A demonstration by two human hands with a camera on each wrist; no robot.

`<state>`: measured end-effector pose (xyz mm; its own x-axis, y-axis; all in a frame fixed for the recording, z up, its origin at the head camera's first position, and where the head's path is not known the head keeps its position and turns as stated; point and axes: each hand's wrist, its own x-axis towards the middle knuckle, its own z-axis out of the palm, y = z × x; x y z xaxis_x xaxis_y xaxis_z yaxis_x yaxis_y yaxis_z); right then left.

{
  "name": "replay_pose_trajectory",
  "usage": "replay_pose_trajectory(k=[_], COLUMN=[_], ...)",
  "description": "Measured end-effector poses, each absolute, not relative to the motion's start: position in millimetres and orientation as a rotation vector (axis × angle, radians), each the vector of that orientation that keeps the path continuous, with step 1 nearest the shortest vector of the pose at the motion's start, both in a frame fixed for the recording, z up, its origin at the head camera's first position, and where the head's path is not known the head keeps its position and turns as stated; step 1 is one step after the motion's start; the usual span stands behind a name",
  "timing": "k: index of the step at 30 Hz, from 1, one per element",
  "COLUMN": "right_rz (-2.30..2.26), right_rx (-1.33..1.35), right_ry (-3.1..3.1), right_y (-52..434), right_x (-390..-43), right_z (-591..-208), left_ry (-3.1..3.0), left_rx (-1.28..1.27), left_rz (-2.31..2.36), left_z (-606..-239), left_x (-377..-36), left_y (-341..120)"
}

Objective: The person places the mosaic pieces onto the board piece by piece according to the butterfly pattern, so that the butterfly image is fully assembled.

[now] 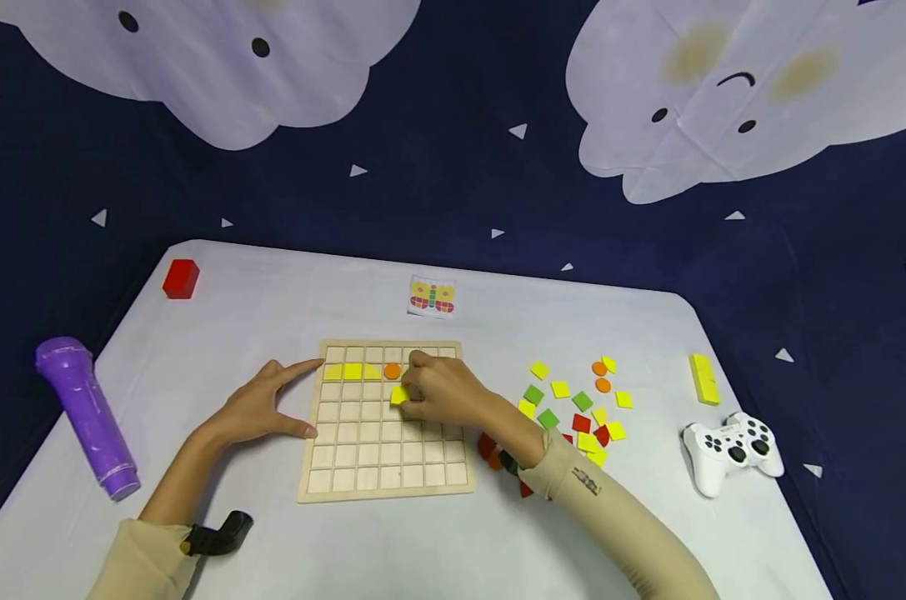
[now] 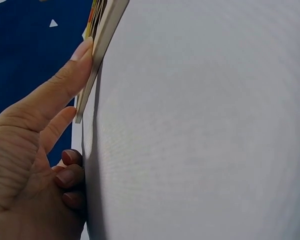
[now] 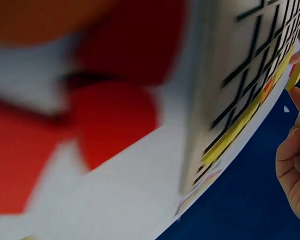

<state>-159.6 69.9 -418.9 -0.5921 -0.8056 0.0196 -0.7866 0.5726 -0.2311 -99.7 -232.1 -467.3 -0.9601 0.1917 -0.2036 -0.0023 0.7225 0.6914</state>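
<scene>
A wooden grid board [image 1: 385,498] lies on the table with yellow pieces [image 1: 352,372] and an orange disc [image 1: 392,372] in its second row from the top. My left hand [image 1: 253,408] rests its outstretched thumb and index finger against the board's left edge; in the left wrist view its other fingers [image 2: 72,176] are curled. Over the middle of the board, my right hand [image 1: 445,392] pinches a yellow square tile [image 1: 399,395] between thumb and fingers. That hand hides part of the board's right side, where the right wrist view shows more yellow pieces [image 3: 230,137] in the row.
Loose yellow, green, red and orange tiles [image 1: 560,389] are scattered right of the board, some under the right forearm. A butterfly picture card [image 1: 432,297] lies behind it. Around stand a purple microphone [image 1: 88,417], red block [image 1: 181,279], yellow block [image 1: 703,379] and white game controller [image 1: 732,450].
</scene>
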Motion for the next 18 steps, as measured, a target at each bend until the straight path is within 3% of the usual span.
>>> replay_pose_trajectory(k=[18], right_rz=[-0.211], right_rx=[-1.387], right_ry=[2.615], right_y=[-16], right_x=[-167], right_z=[-428], left_ry=[2.666], left_rx=[0.182], left_rz=[1.064], left_z=[-469], left_x=[-100], left_y=[-234])
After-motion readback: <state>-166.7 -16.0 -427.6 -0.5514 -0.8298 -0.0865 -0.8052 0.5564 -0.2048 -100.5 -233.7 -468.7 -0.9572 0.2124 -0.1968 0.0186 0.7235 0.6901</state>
